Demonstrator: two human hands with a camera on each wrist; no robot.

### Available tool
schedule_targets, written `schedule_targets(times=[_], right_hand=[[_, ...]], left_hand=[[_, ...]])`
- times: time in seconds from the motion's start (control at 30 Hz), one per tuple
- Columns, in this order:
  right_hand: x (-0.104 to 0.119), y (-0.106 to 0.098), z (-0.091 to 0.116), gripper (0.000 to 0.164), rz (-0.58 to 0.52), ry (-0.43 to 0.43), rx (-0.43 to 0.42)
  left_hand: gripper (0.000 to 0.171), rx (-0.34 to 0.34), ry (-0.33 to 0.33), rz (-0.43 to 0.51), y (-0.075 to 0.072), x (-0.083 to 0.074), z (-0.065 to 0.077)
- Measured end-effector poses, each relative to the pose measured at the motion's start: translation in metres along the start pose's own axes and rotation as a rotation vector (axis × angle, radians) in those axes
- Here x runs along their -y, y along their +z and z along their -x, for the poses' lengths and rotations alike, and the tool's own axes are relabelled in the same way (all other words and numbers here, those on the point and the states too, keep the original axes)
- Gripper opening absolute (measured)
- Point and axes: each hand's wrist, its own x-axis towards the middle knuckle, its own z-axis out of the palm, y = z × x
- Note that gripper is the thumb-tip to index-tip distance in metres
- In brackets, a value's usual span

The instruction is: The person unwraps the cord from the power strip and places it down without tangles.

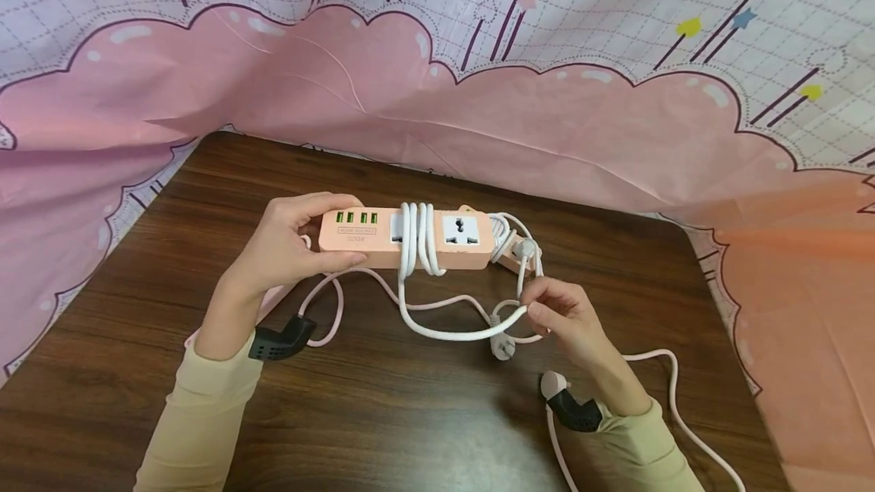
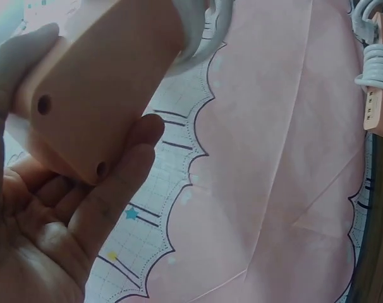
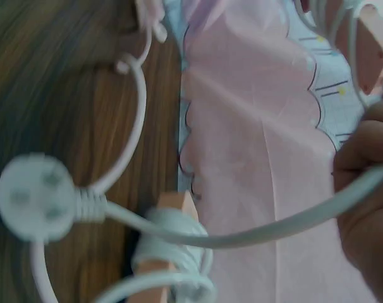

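A peach power strip [image 1: 372, 245] with USB ports and white sockets is gripped at its left end by my left hand [image 1: 294, 241], thumb along its front edge. Several turns of white cord [image 1: 417, 238] wrap around its middle. From these turns the cord sags in a loop to my right hand [image 1: 560, 317], which pinches it between thumb and fingers. A pale three-pin plug [image 1: 502, 346] is below that loop; it appears large in the right wrist view. The left wrist view shows the strip's end face [image 2: 78, 120], with fingers beneath it.
A second peach strip [image 1: 513, 258], wound in white cord with a plug on it, lies behind on the right. Pink cord [image 1: 338, 317] curves across the brown wooden table [image 1: 383, 408]. Another round plug [image 1: 552, 384] lies near my right wrist. Patterned pink cloth [image 1: 478, 127] hangs behind.
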Motion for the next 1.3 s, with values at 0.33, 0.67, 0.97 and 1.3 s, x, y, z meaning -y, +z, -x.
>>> schedule_targets(times=[0.33, 0.67, 0.97, 1.3], right_hand=[[0.001, -0.018, -0.002, 0.002, 0.733, 0.266, -0.335], [0.023, -0.037, 0.004, 0.019, 0.08, 0.017, -1.057], [0.031, -0.05, 0.034, 0.019, -0.164, -0.457, -0.873], [0.044, -0.078, 0.07, 0.015, 0.05, -0.391, -0.719]], left_hand=[[0.052, -0.003, 0.061, 0.048, -0.007, -0.006, 0.0], [0.053, 0.097, 0.004, -0.07, -0.014, 0.003, 0.005], [0.053, 0.049, 0.001, -0.104, -0.019, 0.015, 0.009], [0.055, -0.116, -0.025, -0.083, -0.031, 0.014, 0.01]])
